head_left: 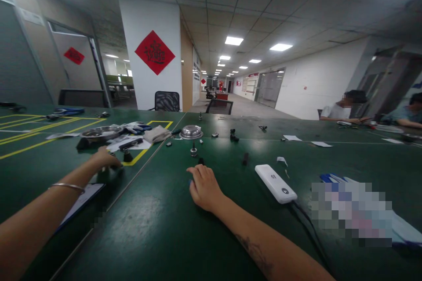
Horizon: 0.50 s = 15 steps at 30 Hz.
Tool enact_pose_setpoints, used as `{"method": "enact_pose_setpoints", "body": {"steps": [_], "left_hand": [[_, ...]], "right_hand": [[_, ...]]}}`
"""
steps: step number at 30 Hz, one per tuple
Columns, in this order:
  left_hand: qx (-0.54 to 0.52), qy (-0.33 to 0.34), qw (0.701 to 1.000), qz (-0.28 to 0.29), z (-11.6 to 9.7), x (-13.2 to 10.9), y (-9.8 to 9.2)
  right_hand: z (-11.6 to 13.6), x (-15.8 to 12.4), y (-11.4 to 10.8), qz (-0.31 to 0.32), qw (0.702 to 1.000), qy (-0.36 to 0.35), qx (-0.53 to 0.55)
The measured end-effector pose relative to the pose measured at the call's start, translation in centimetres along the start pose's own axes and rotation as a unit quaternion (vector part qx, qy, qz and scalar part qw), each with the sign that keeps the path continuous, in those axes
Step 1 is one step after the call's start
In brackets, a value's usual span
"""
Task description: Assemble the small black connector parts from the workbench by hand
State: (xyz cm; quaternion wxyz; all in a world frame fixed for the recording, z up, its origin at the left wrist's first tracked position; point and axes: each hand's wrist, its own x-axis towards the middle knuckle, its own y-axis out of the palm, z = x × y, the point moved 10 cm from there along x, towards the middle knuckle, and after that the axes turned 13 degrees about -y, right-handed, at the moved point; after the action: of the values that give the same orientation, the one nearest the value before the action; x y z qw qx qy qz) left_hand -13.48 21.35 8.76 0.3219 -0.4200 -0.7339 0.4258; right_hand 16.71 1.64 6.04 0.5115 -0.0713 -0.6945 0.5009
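- Presently my left hand (107,159) is low over the surface (151,210), with its fingers bent downward; I cannot tell if they are clamped on anything, because the back of the hand hides them.
- Just beside it stands a black piece (128,156), near the yellow tape (136,158), which perhaps marks a zone for the parts.
- My right hand (207,188) seems to rest on the surface, maybe for support; the thumb and the index finger are apart, and I see nothing between them.
- Just beyond its knuckles is a small dark piece (201,161), partly hidden; whether I touch it, I cannot tell.
- Farther ahead is a metal fitting (193,152), with a round metal dish (191,132) above it; probably both are placed centrally for easy reach from either side.
- The white device (276,183) lies to my right, its cable (310,221) running toward me, perhaps so it stays away from these small parts.
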Motion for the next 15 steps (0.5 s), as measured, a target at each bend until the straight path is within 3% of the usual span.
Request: {"method": "enact_pose_setpoints", "body": {"steps": [3,6,7,11,15], "left_hand": [[0.041,-0.018,0.999,-0.029,-0.4,-1.7,-0.7],[0.062,0.075,0.991,-0.090,-3.7,-4.8,-1.5],[0.074,0.138,0.981,-0.117,-5.6,-6.3,-1.4],[0.115,0.236,0.963,-0.069,-10.9,-9.2,3.0],[0.116,0.232,0.965,-0.036,-14.3,-9.2,7.4]], "right_hand": [[-1.1,-0.4,-0.3,-0.029,0.999,0.043,-0.002],[-2.9,-1.1,-0.7,-0.068,0.992,0.102,-0.010],[-3.6,-1.4,-0.8,-0.081,0.989,0.124,-0.012],[-6.7,-3.0,-1.1,-0.127,0.969,0.212,-0.013],[-8.9,-4.5,-1.2,-0.154,0.952,0.264,-0.008]]}}
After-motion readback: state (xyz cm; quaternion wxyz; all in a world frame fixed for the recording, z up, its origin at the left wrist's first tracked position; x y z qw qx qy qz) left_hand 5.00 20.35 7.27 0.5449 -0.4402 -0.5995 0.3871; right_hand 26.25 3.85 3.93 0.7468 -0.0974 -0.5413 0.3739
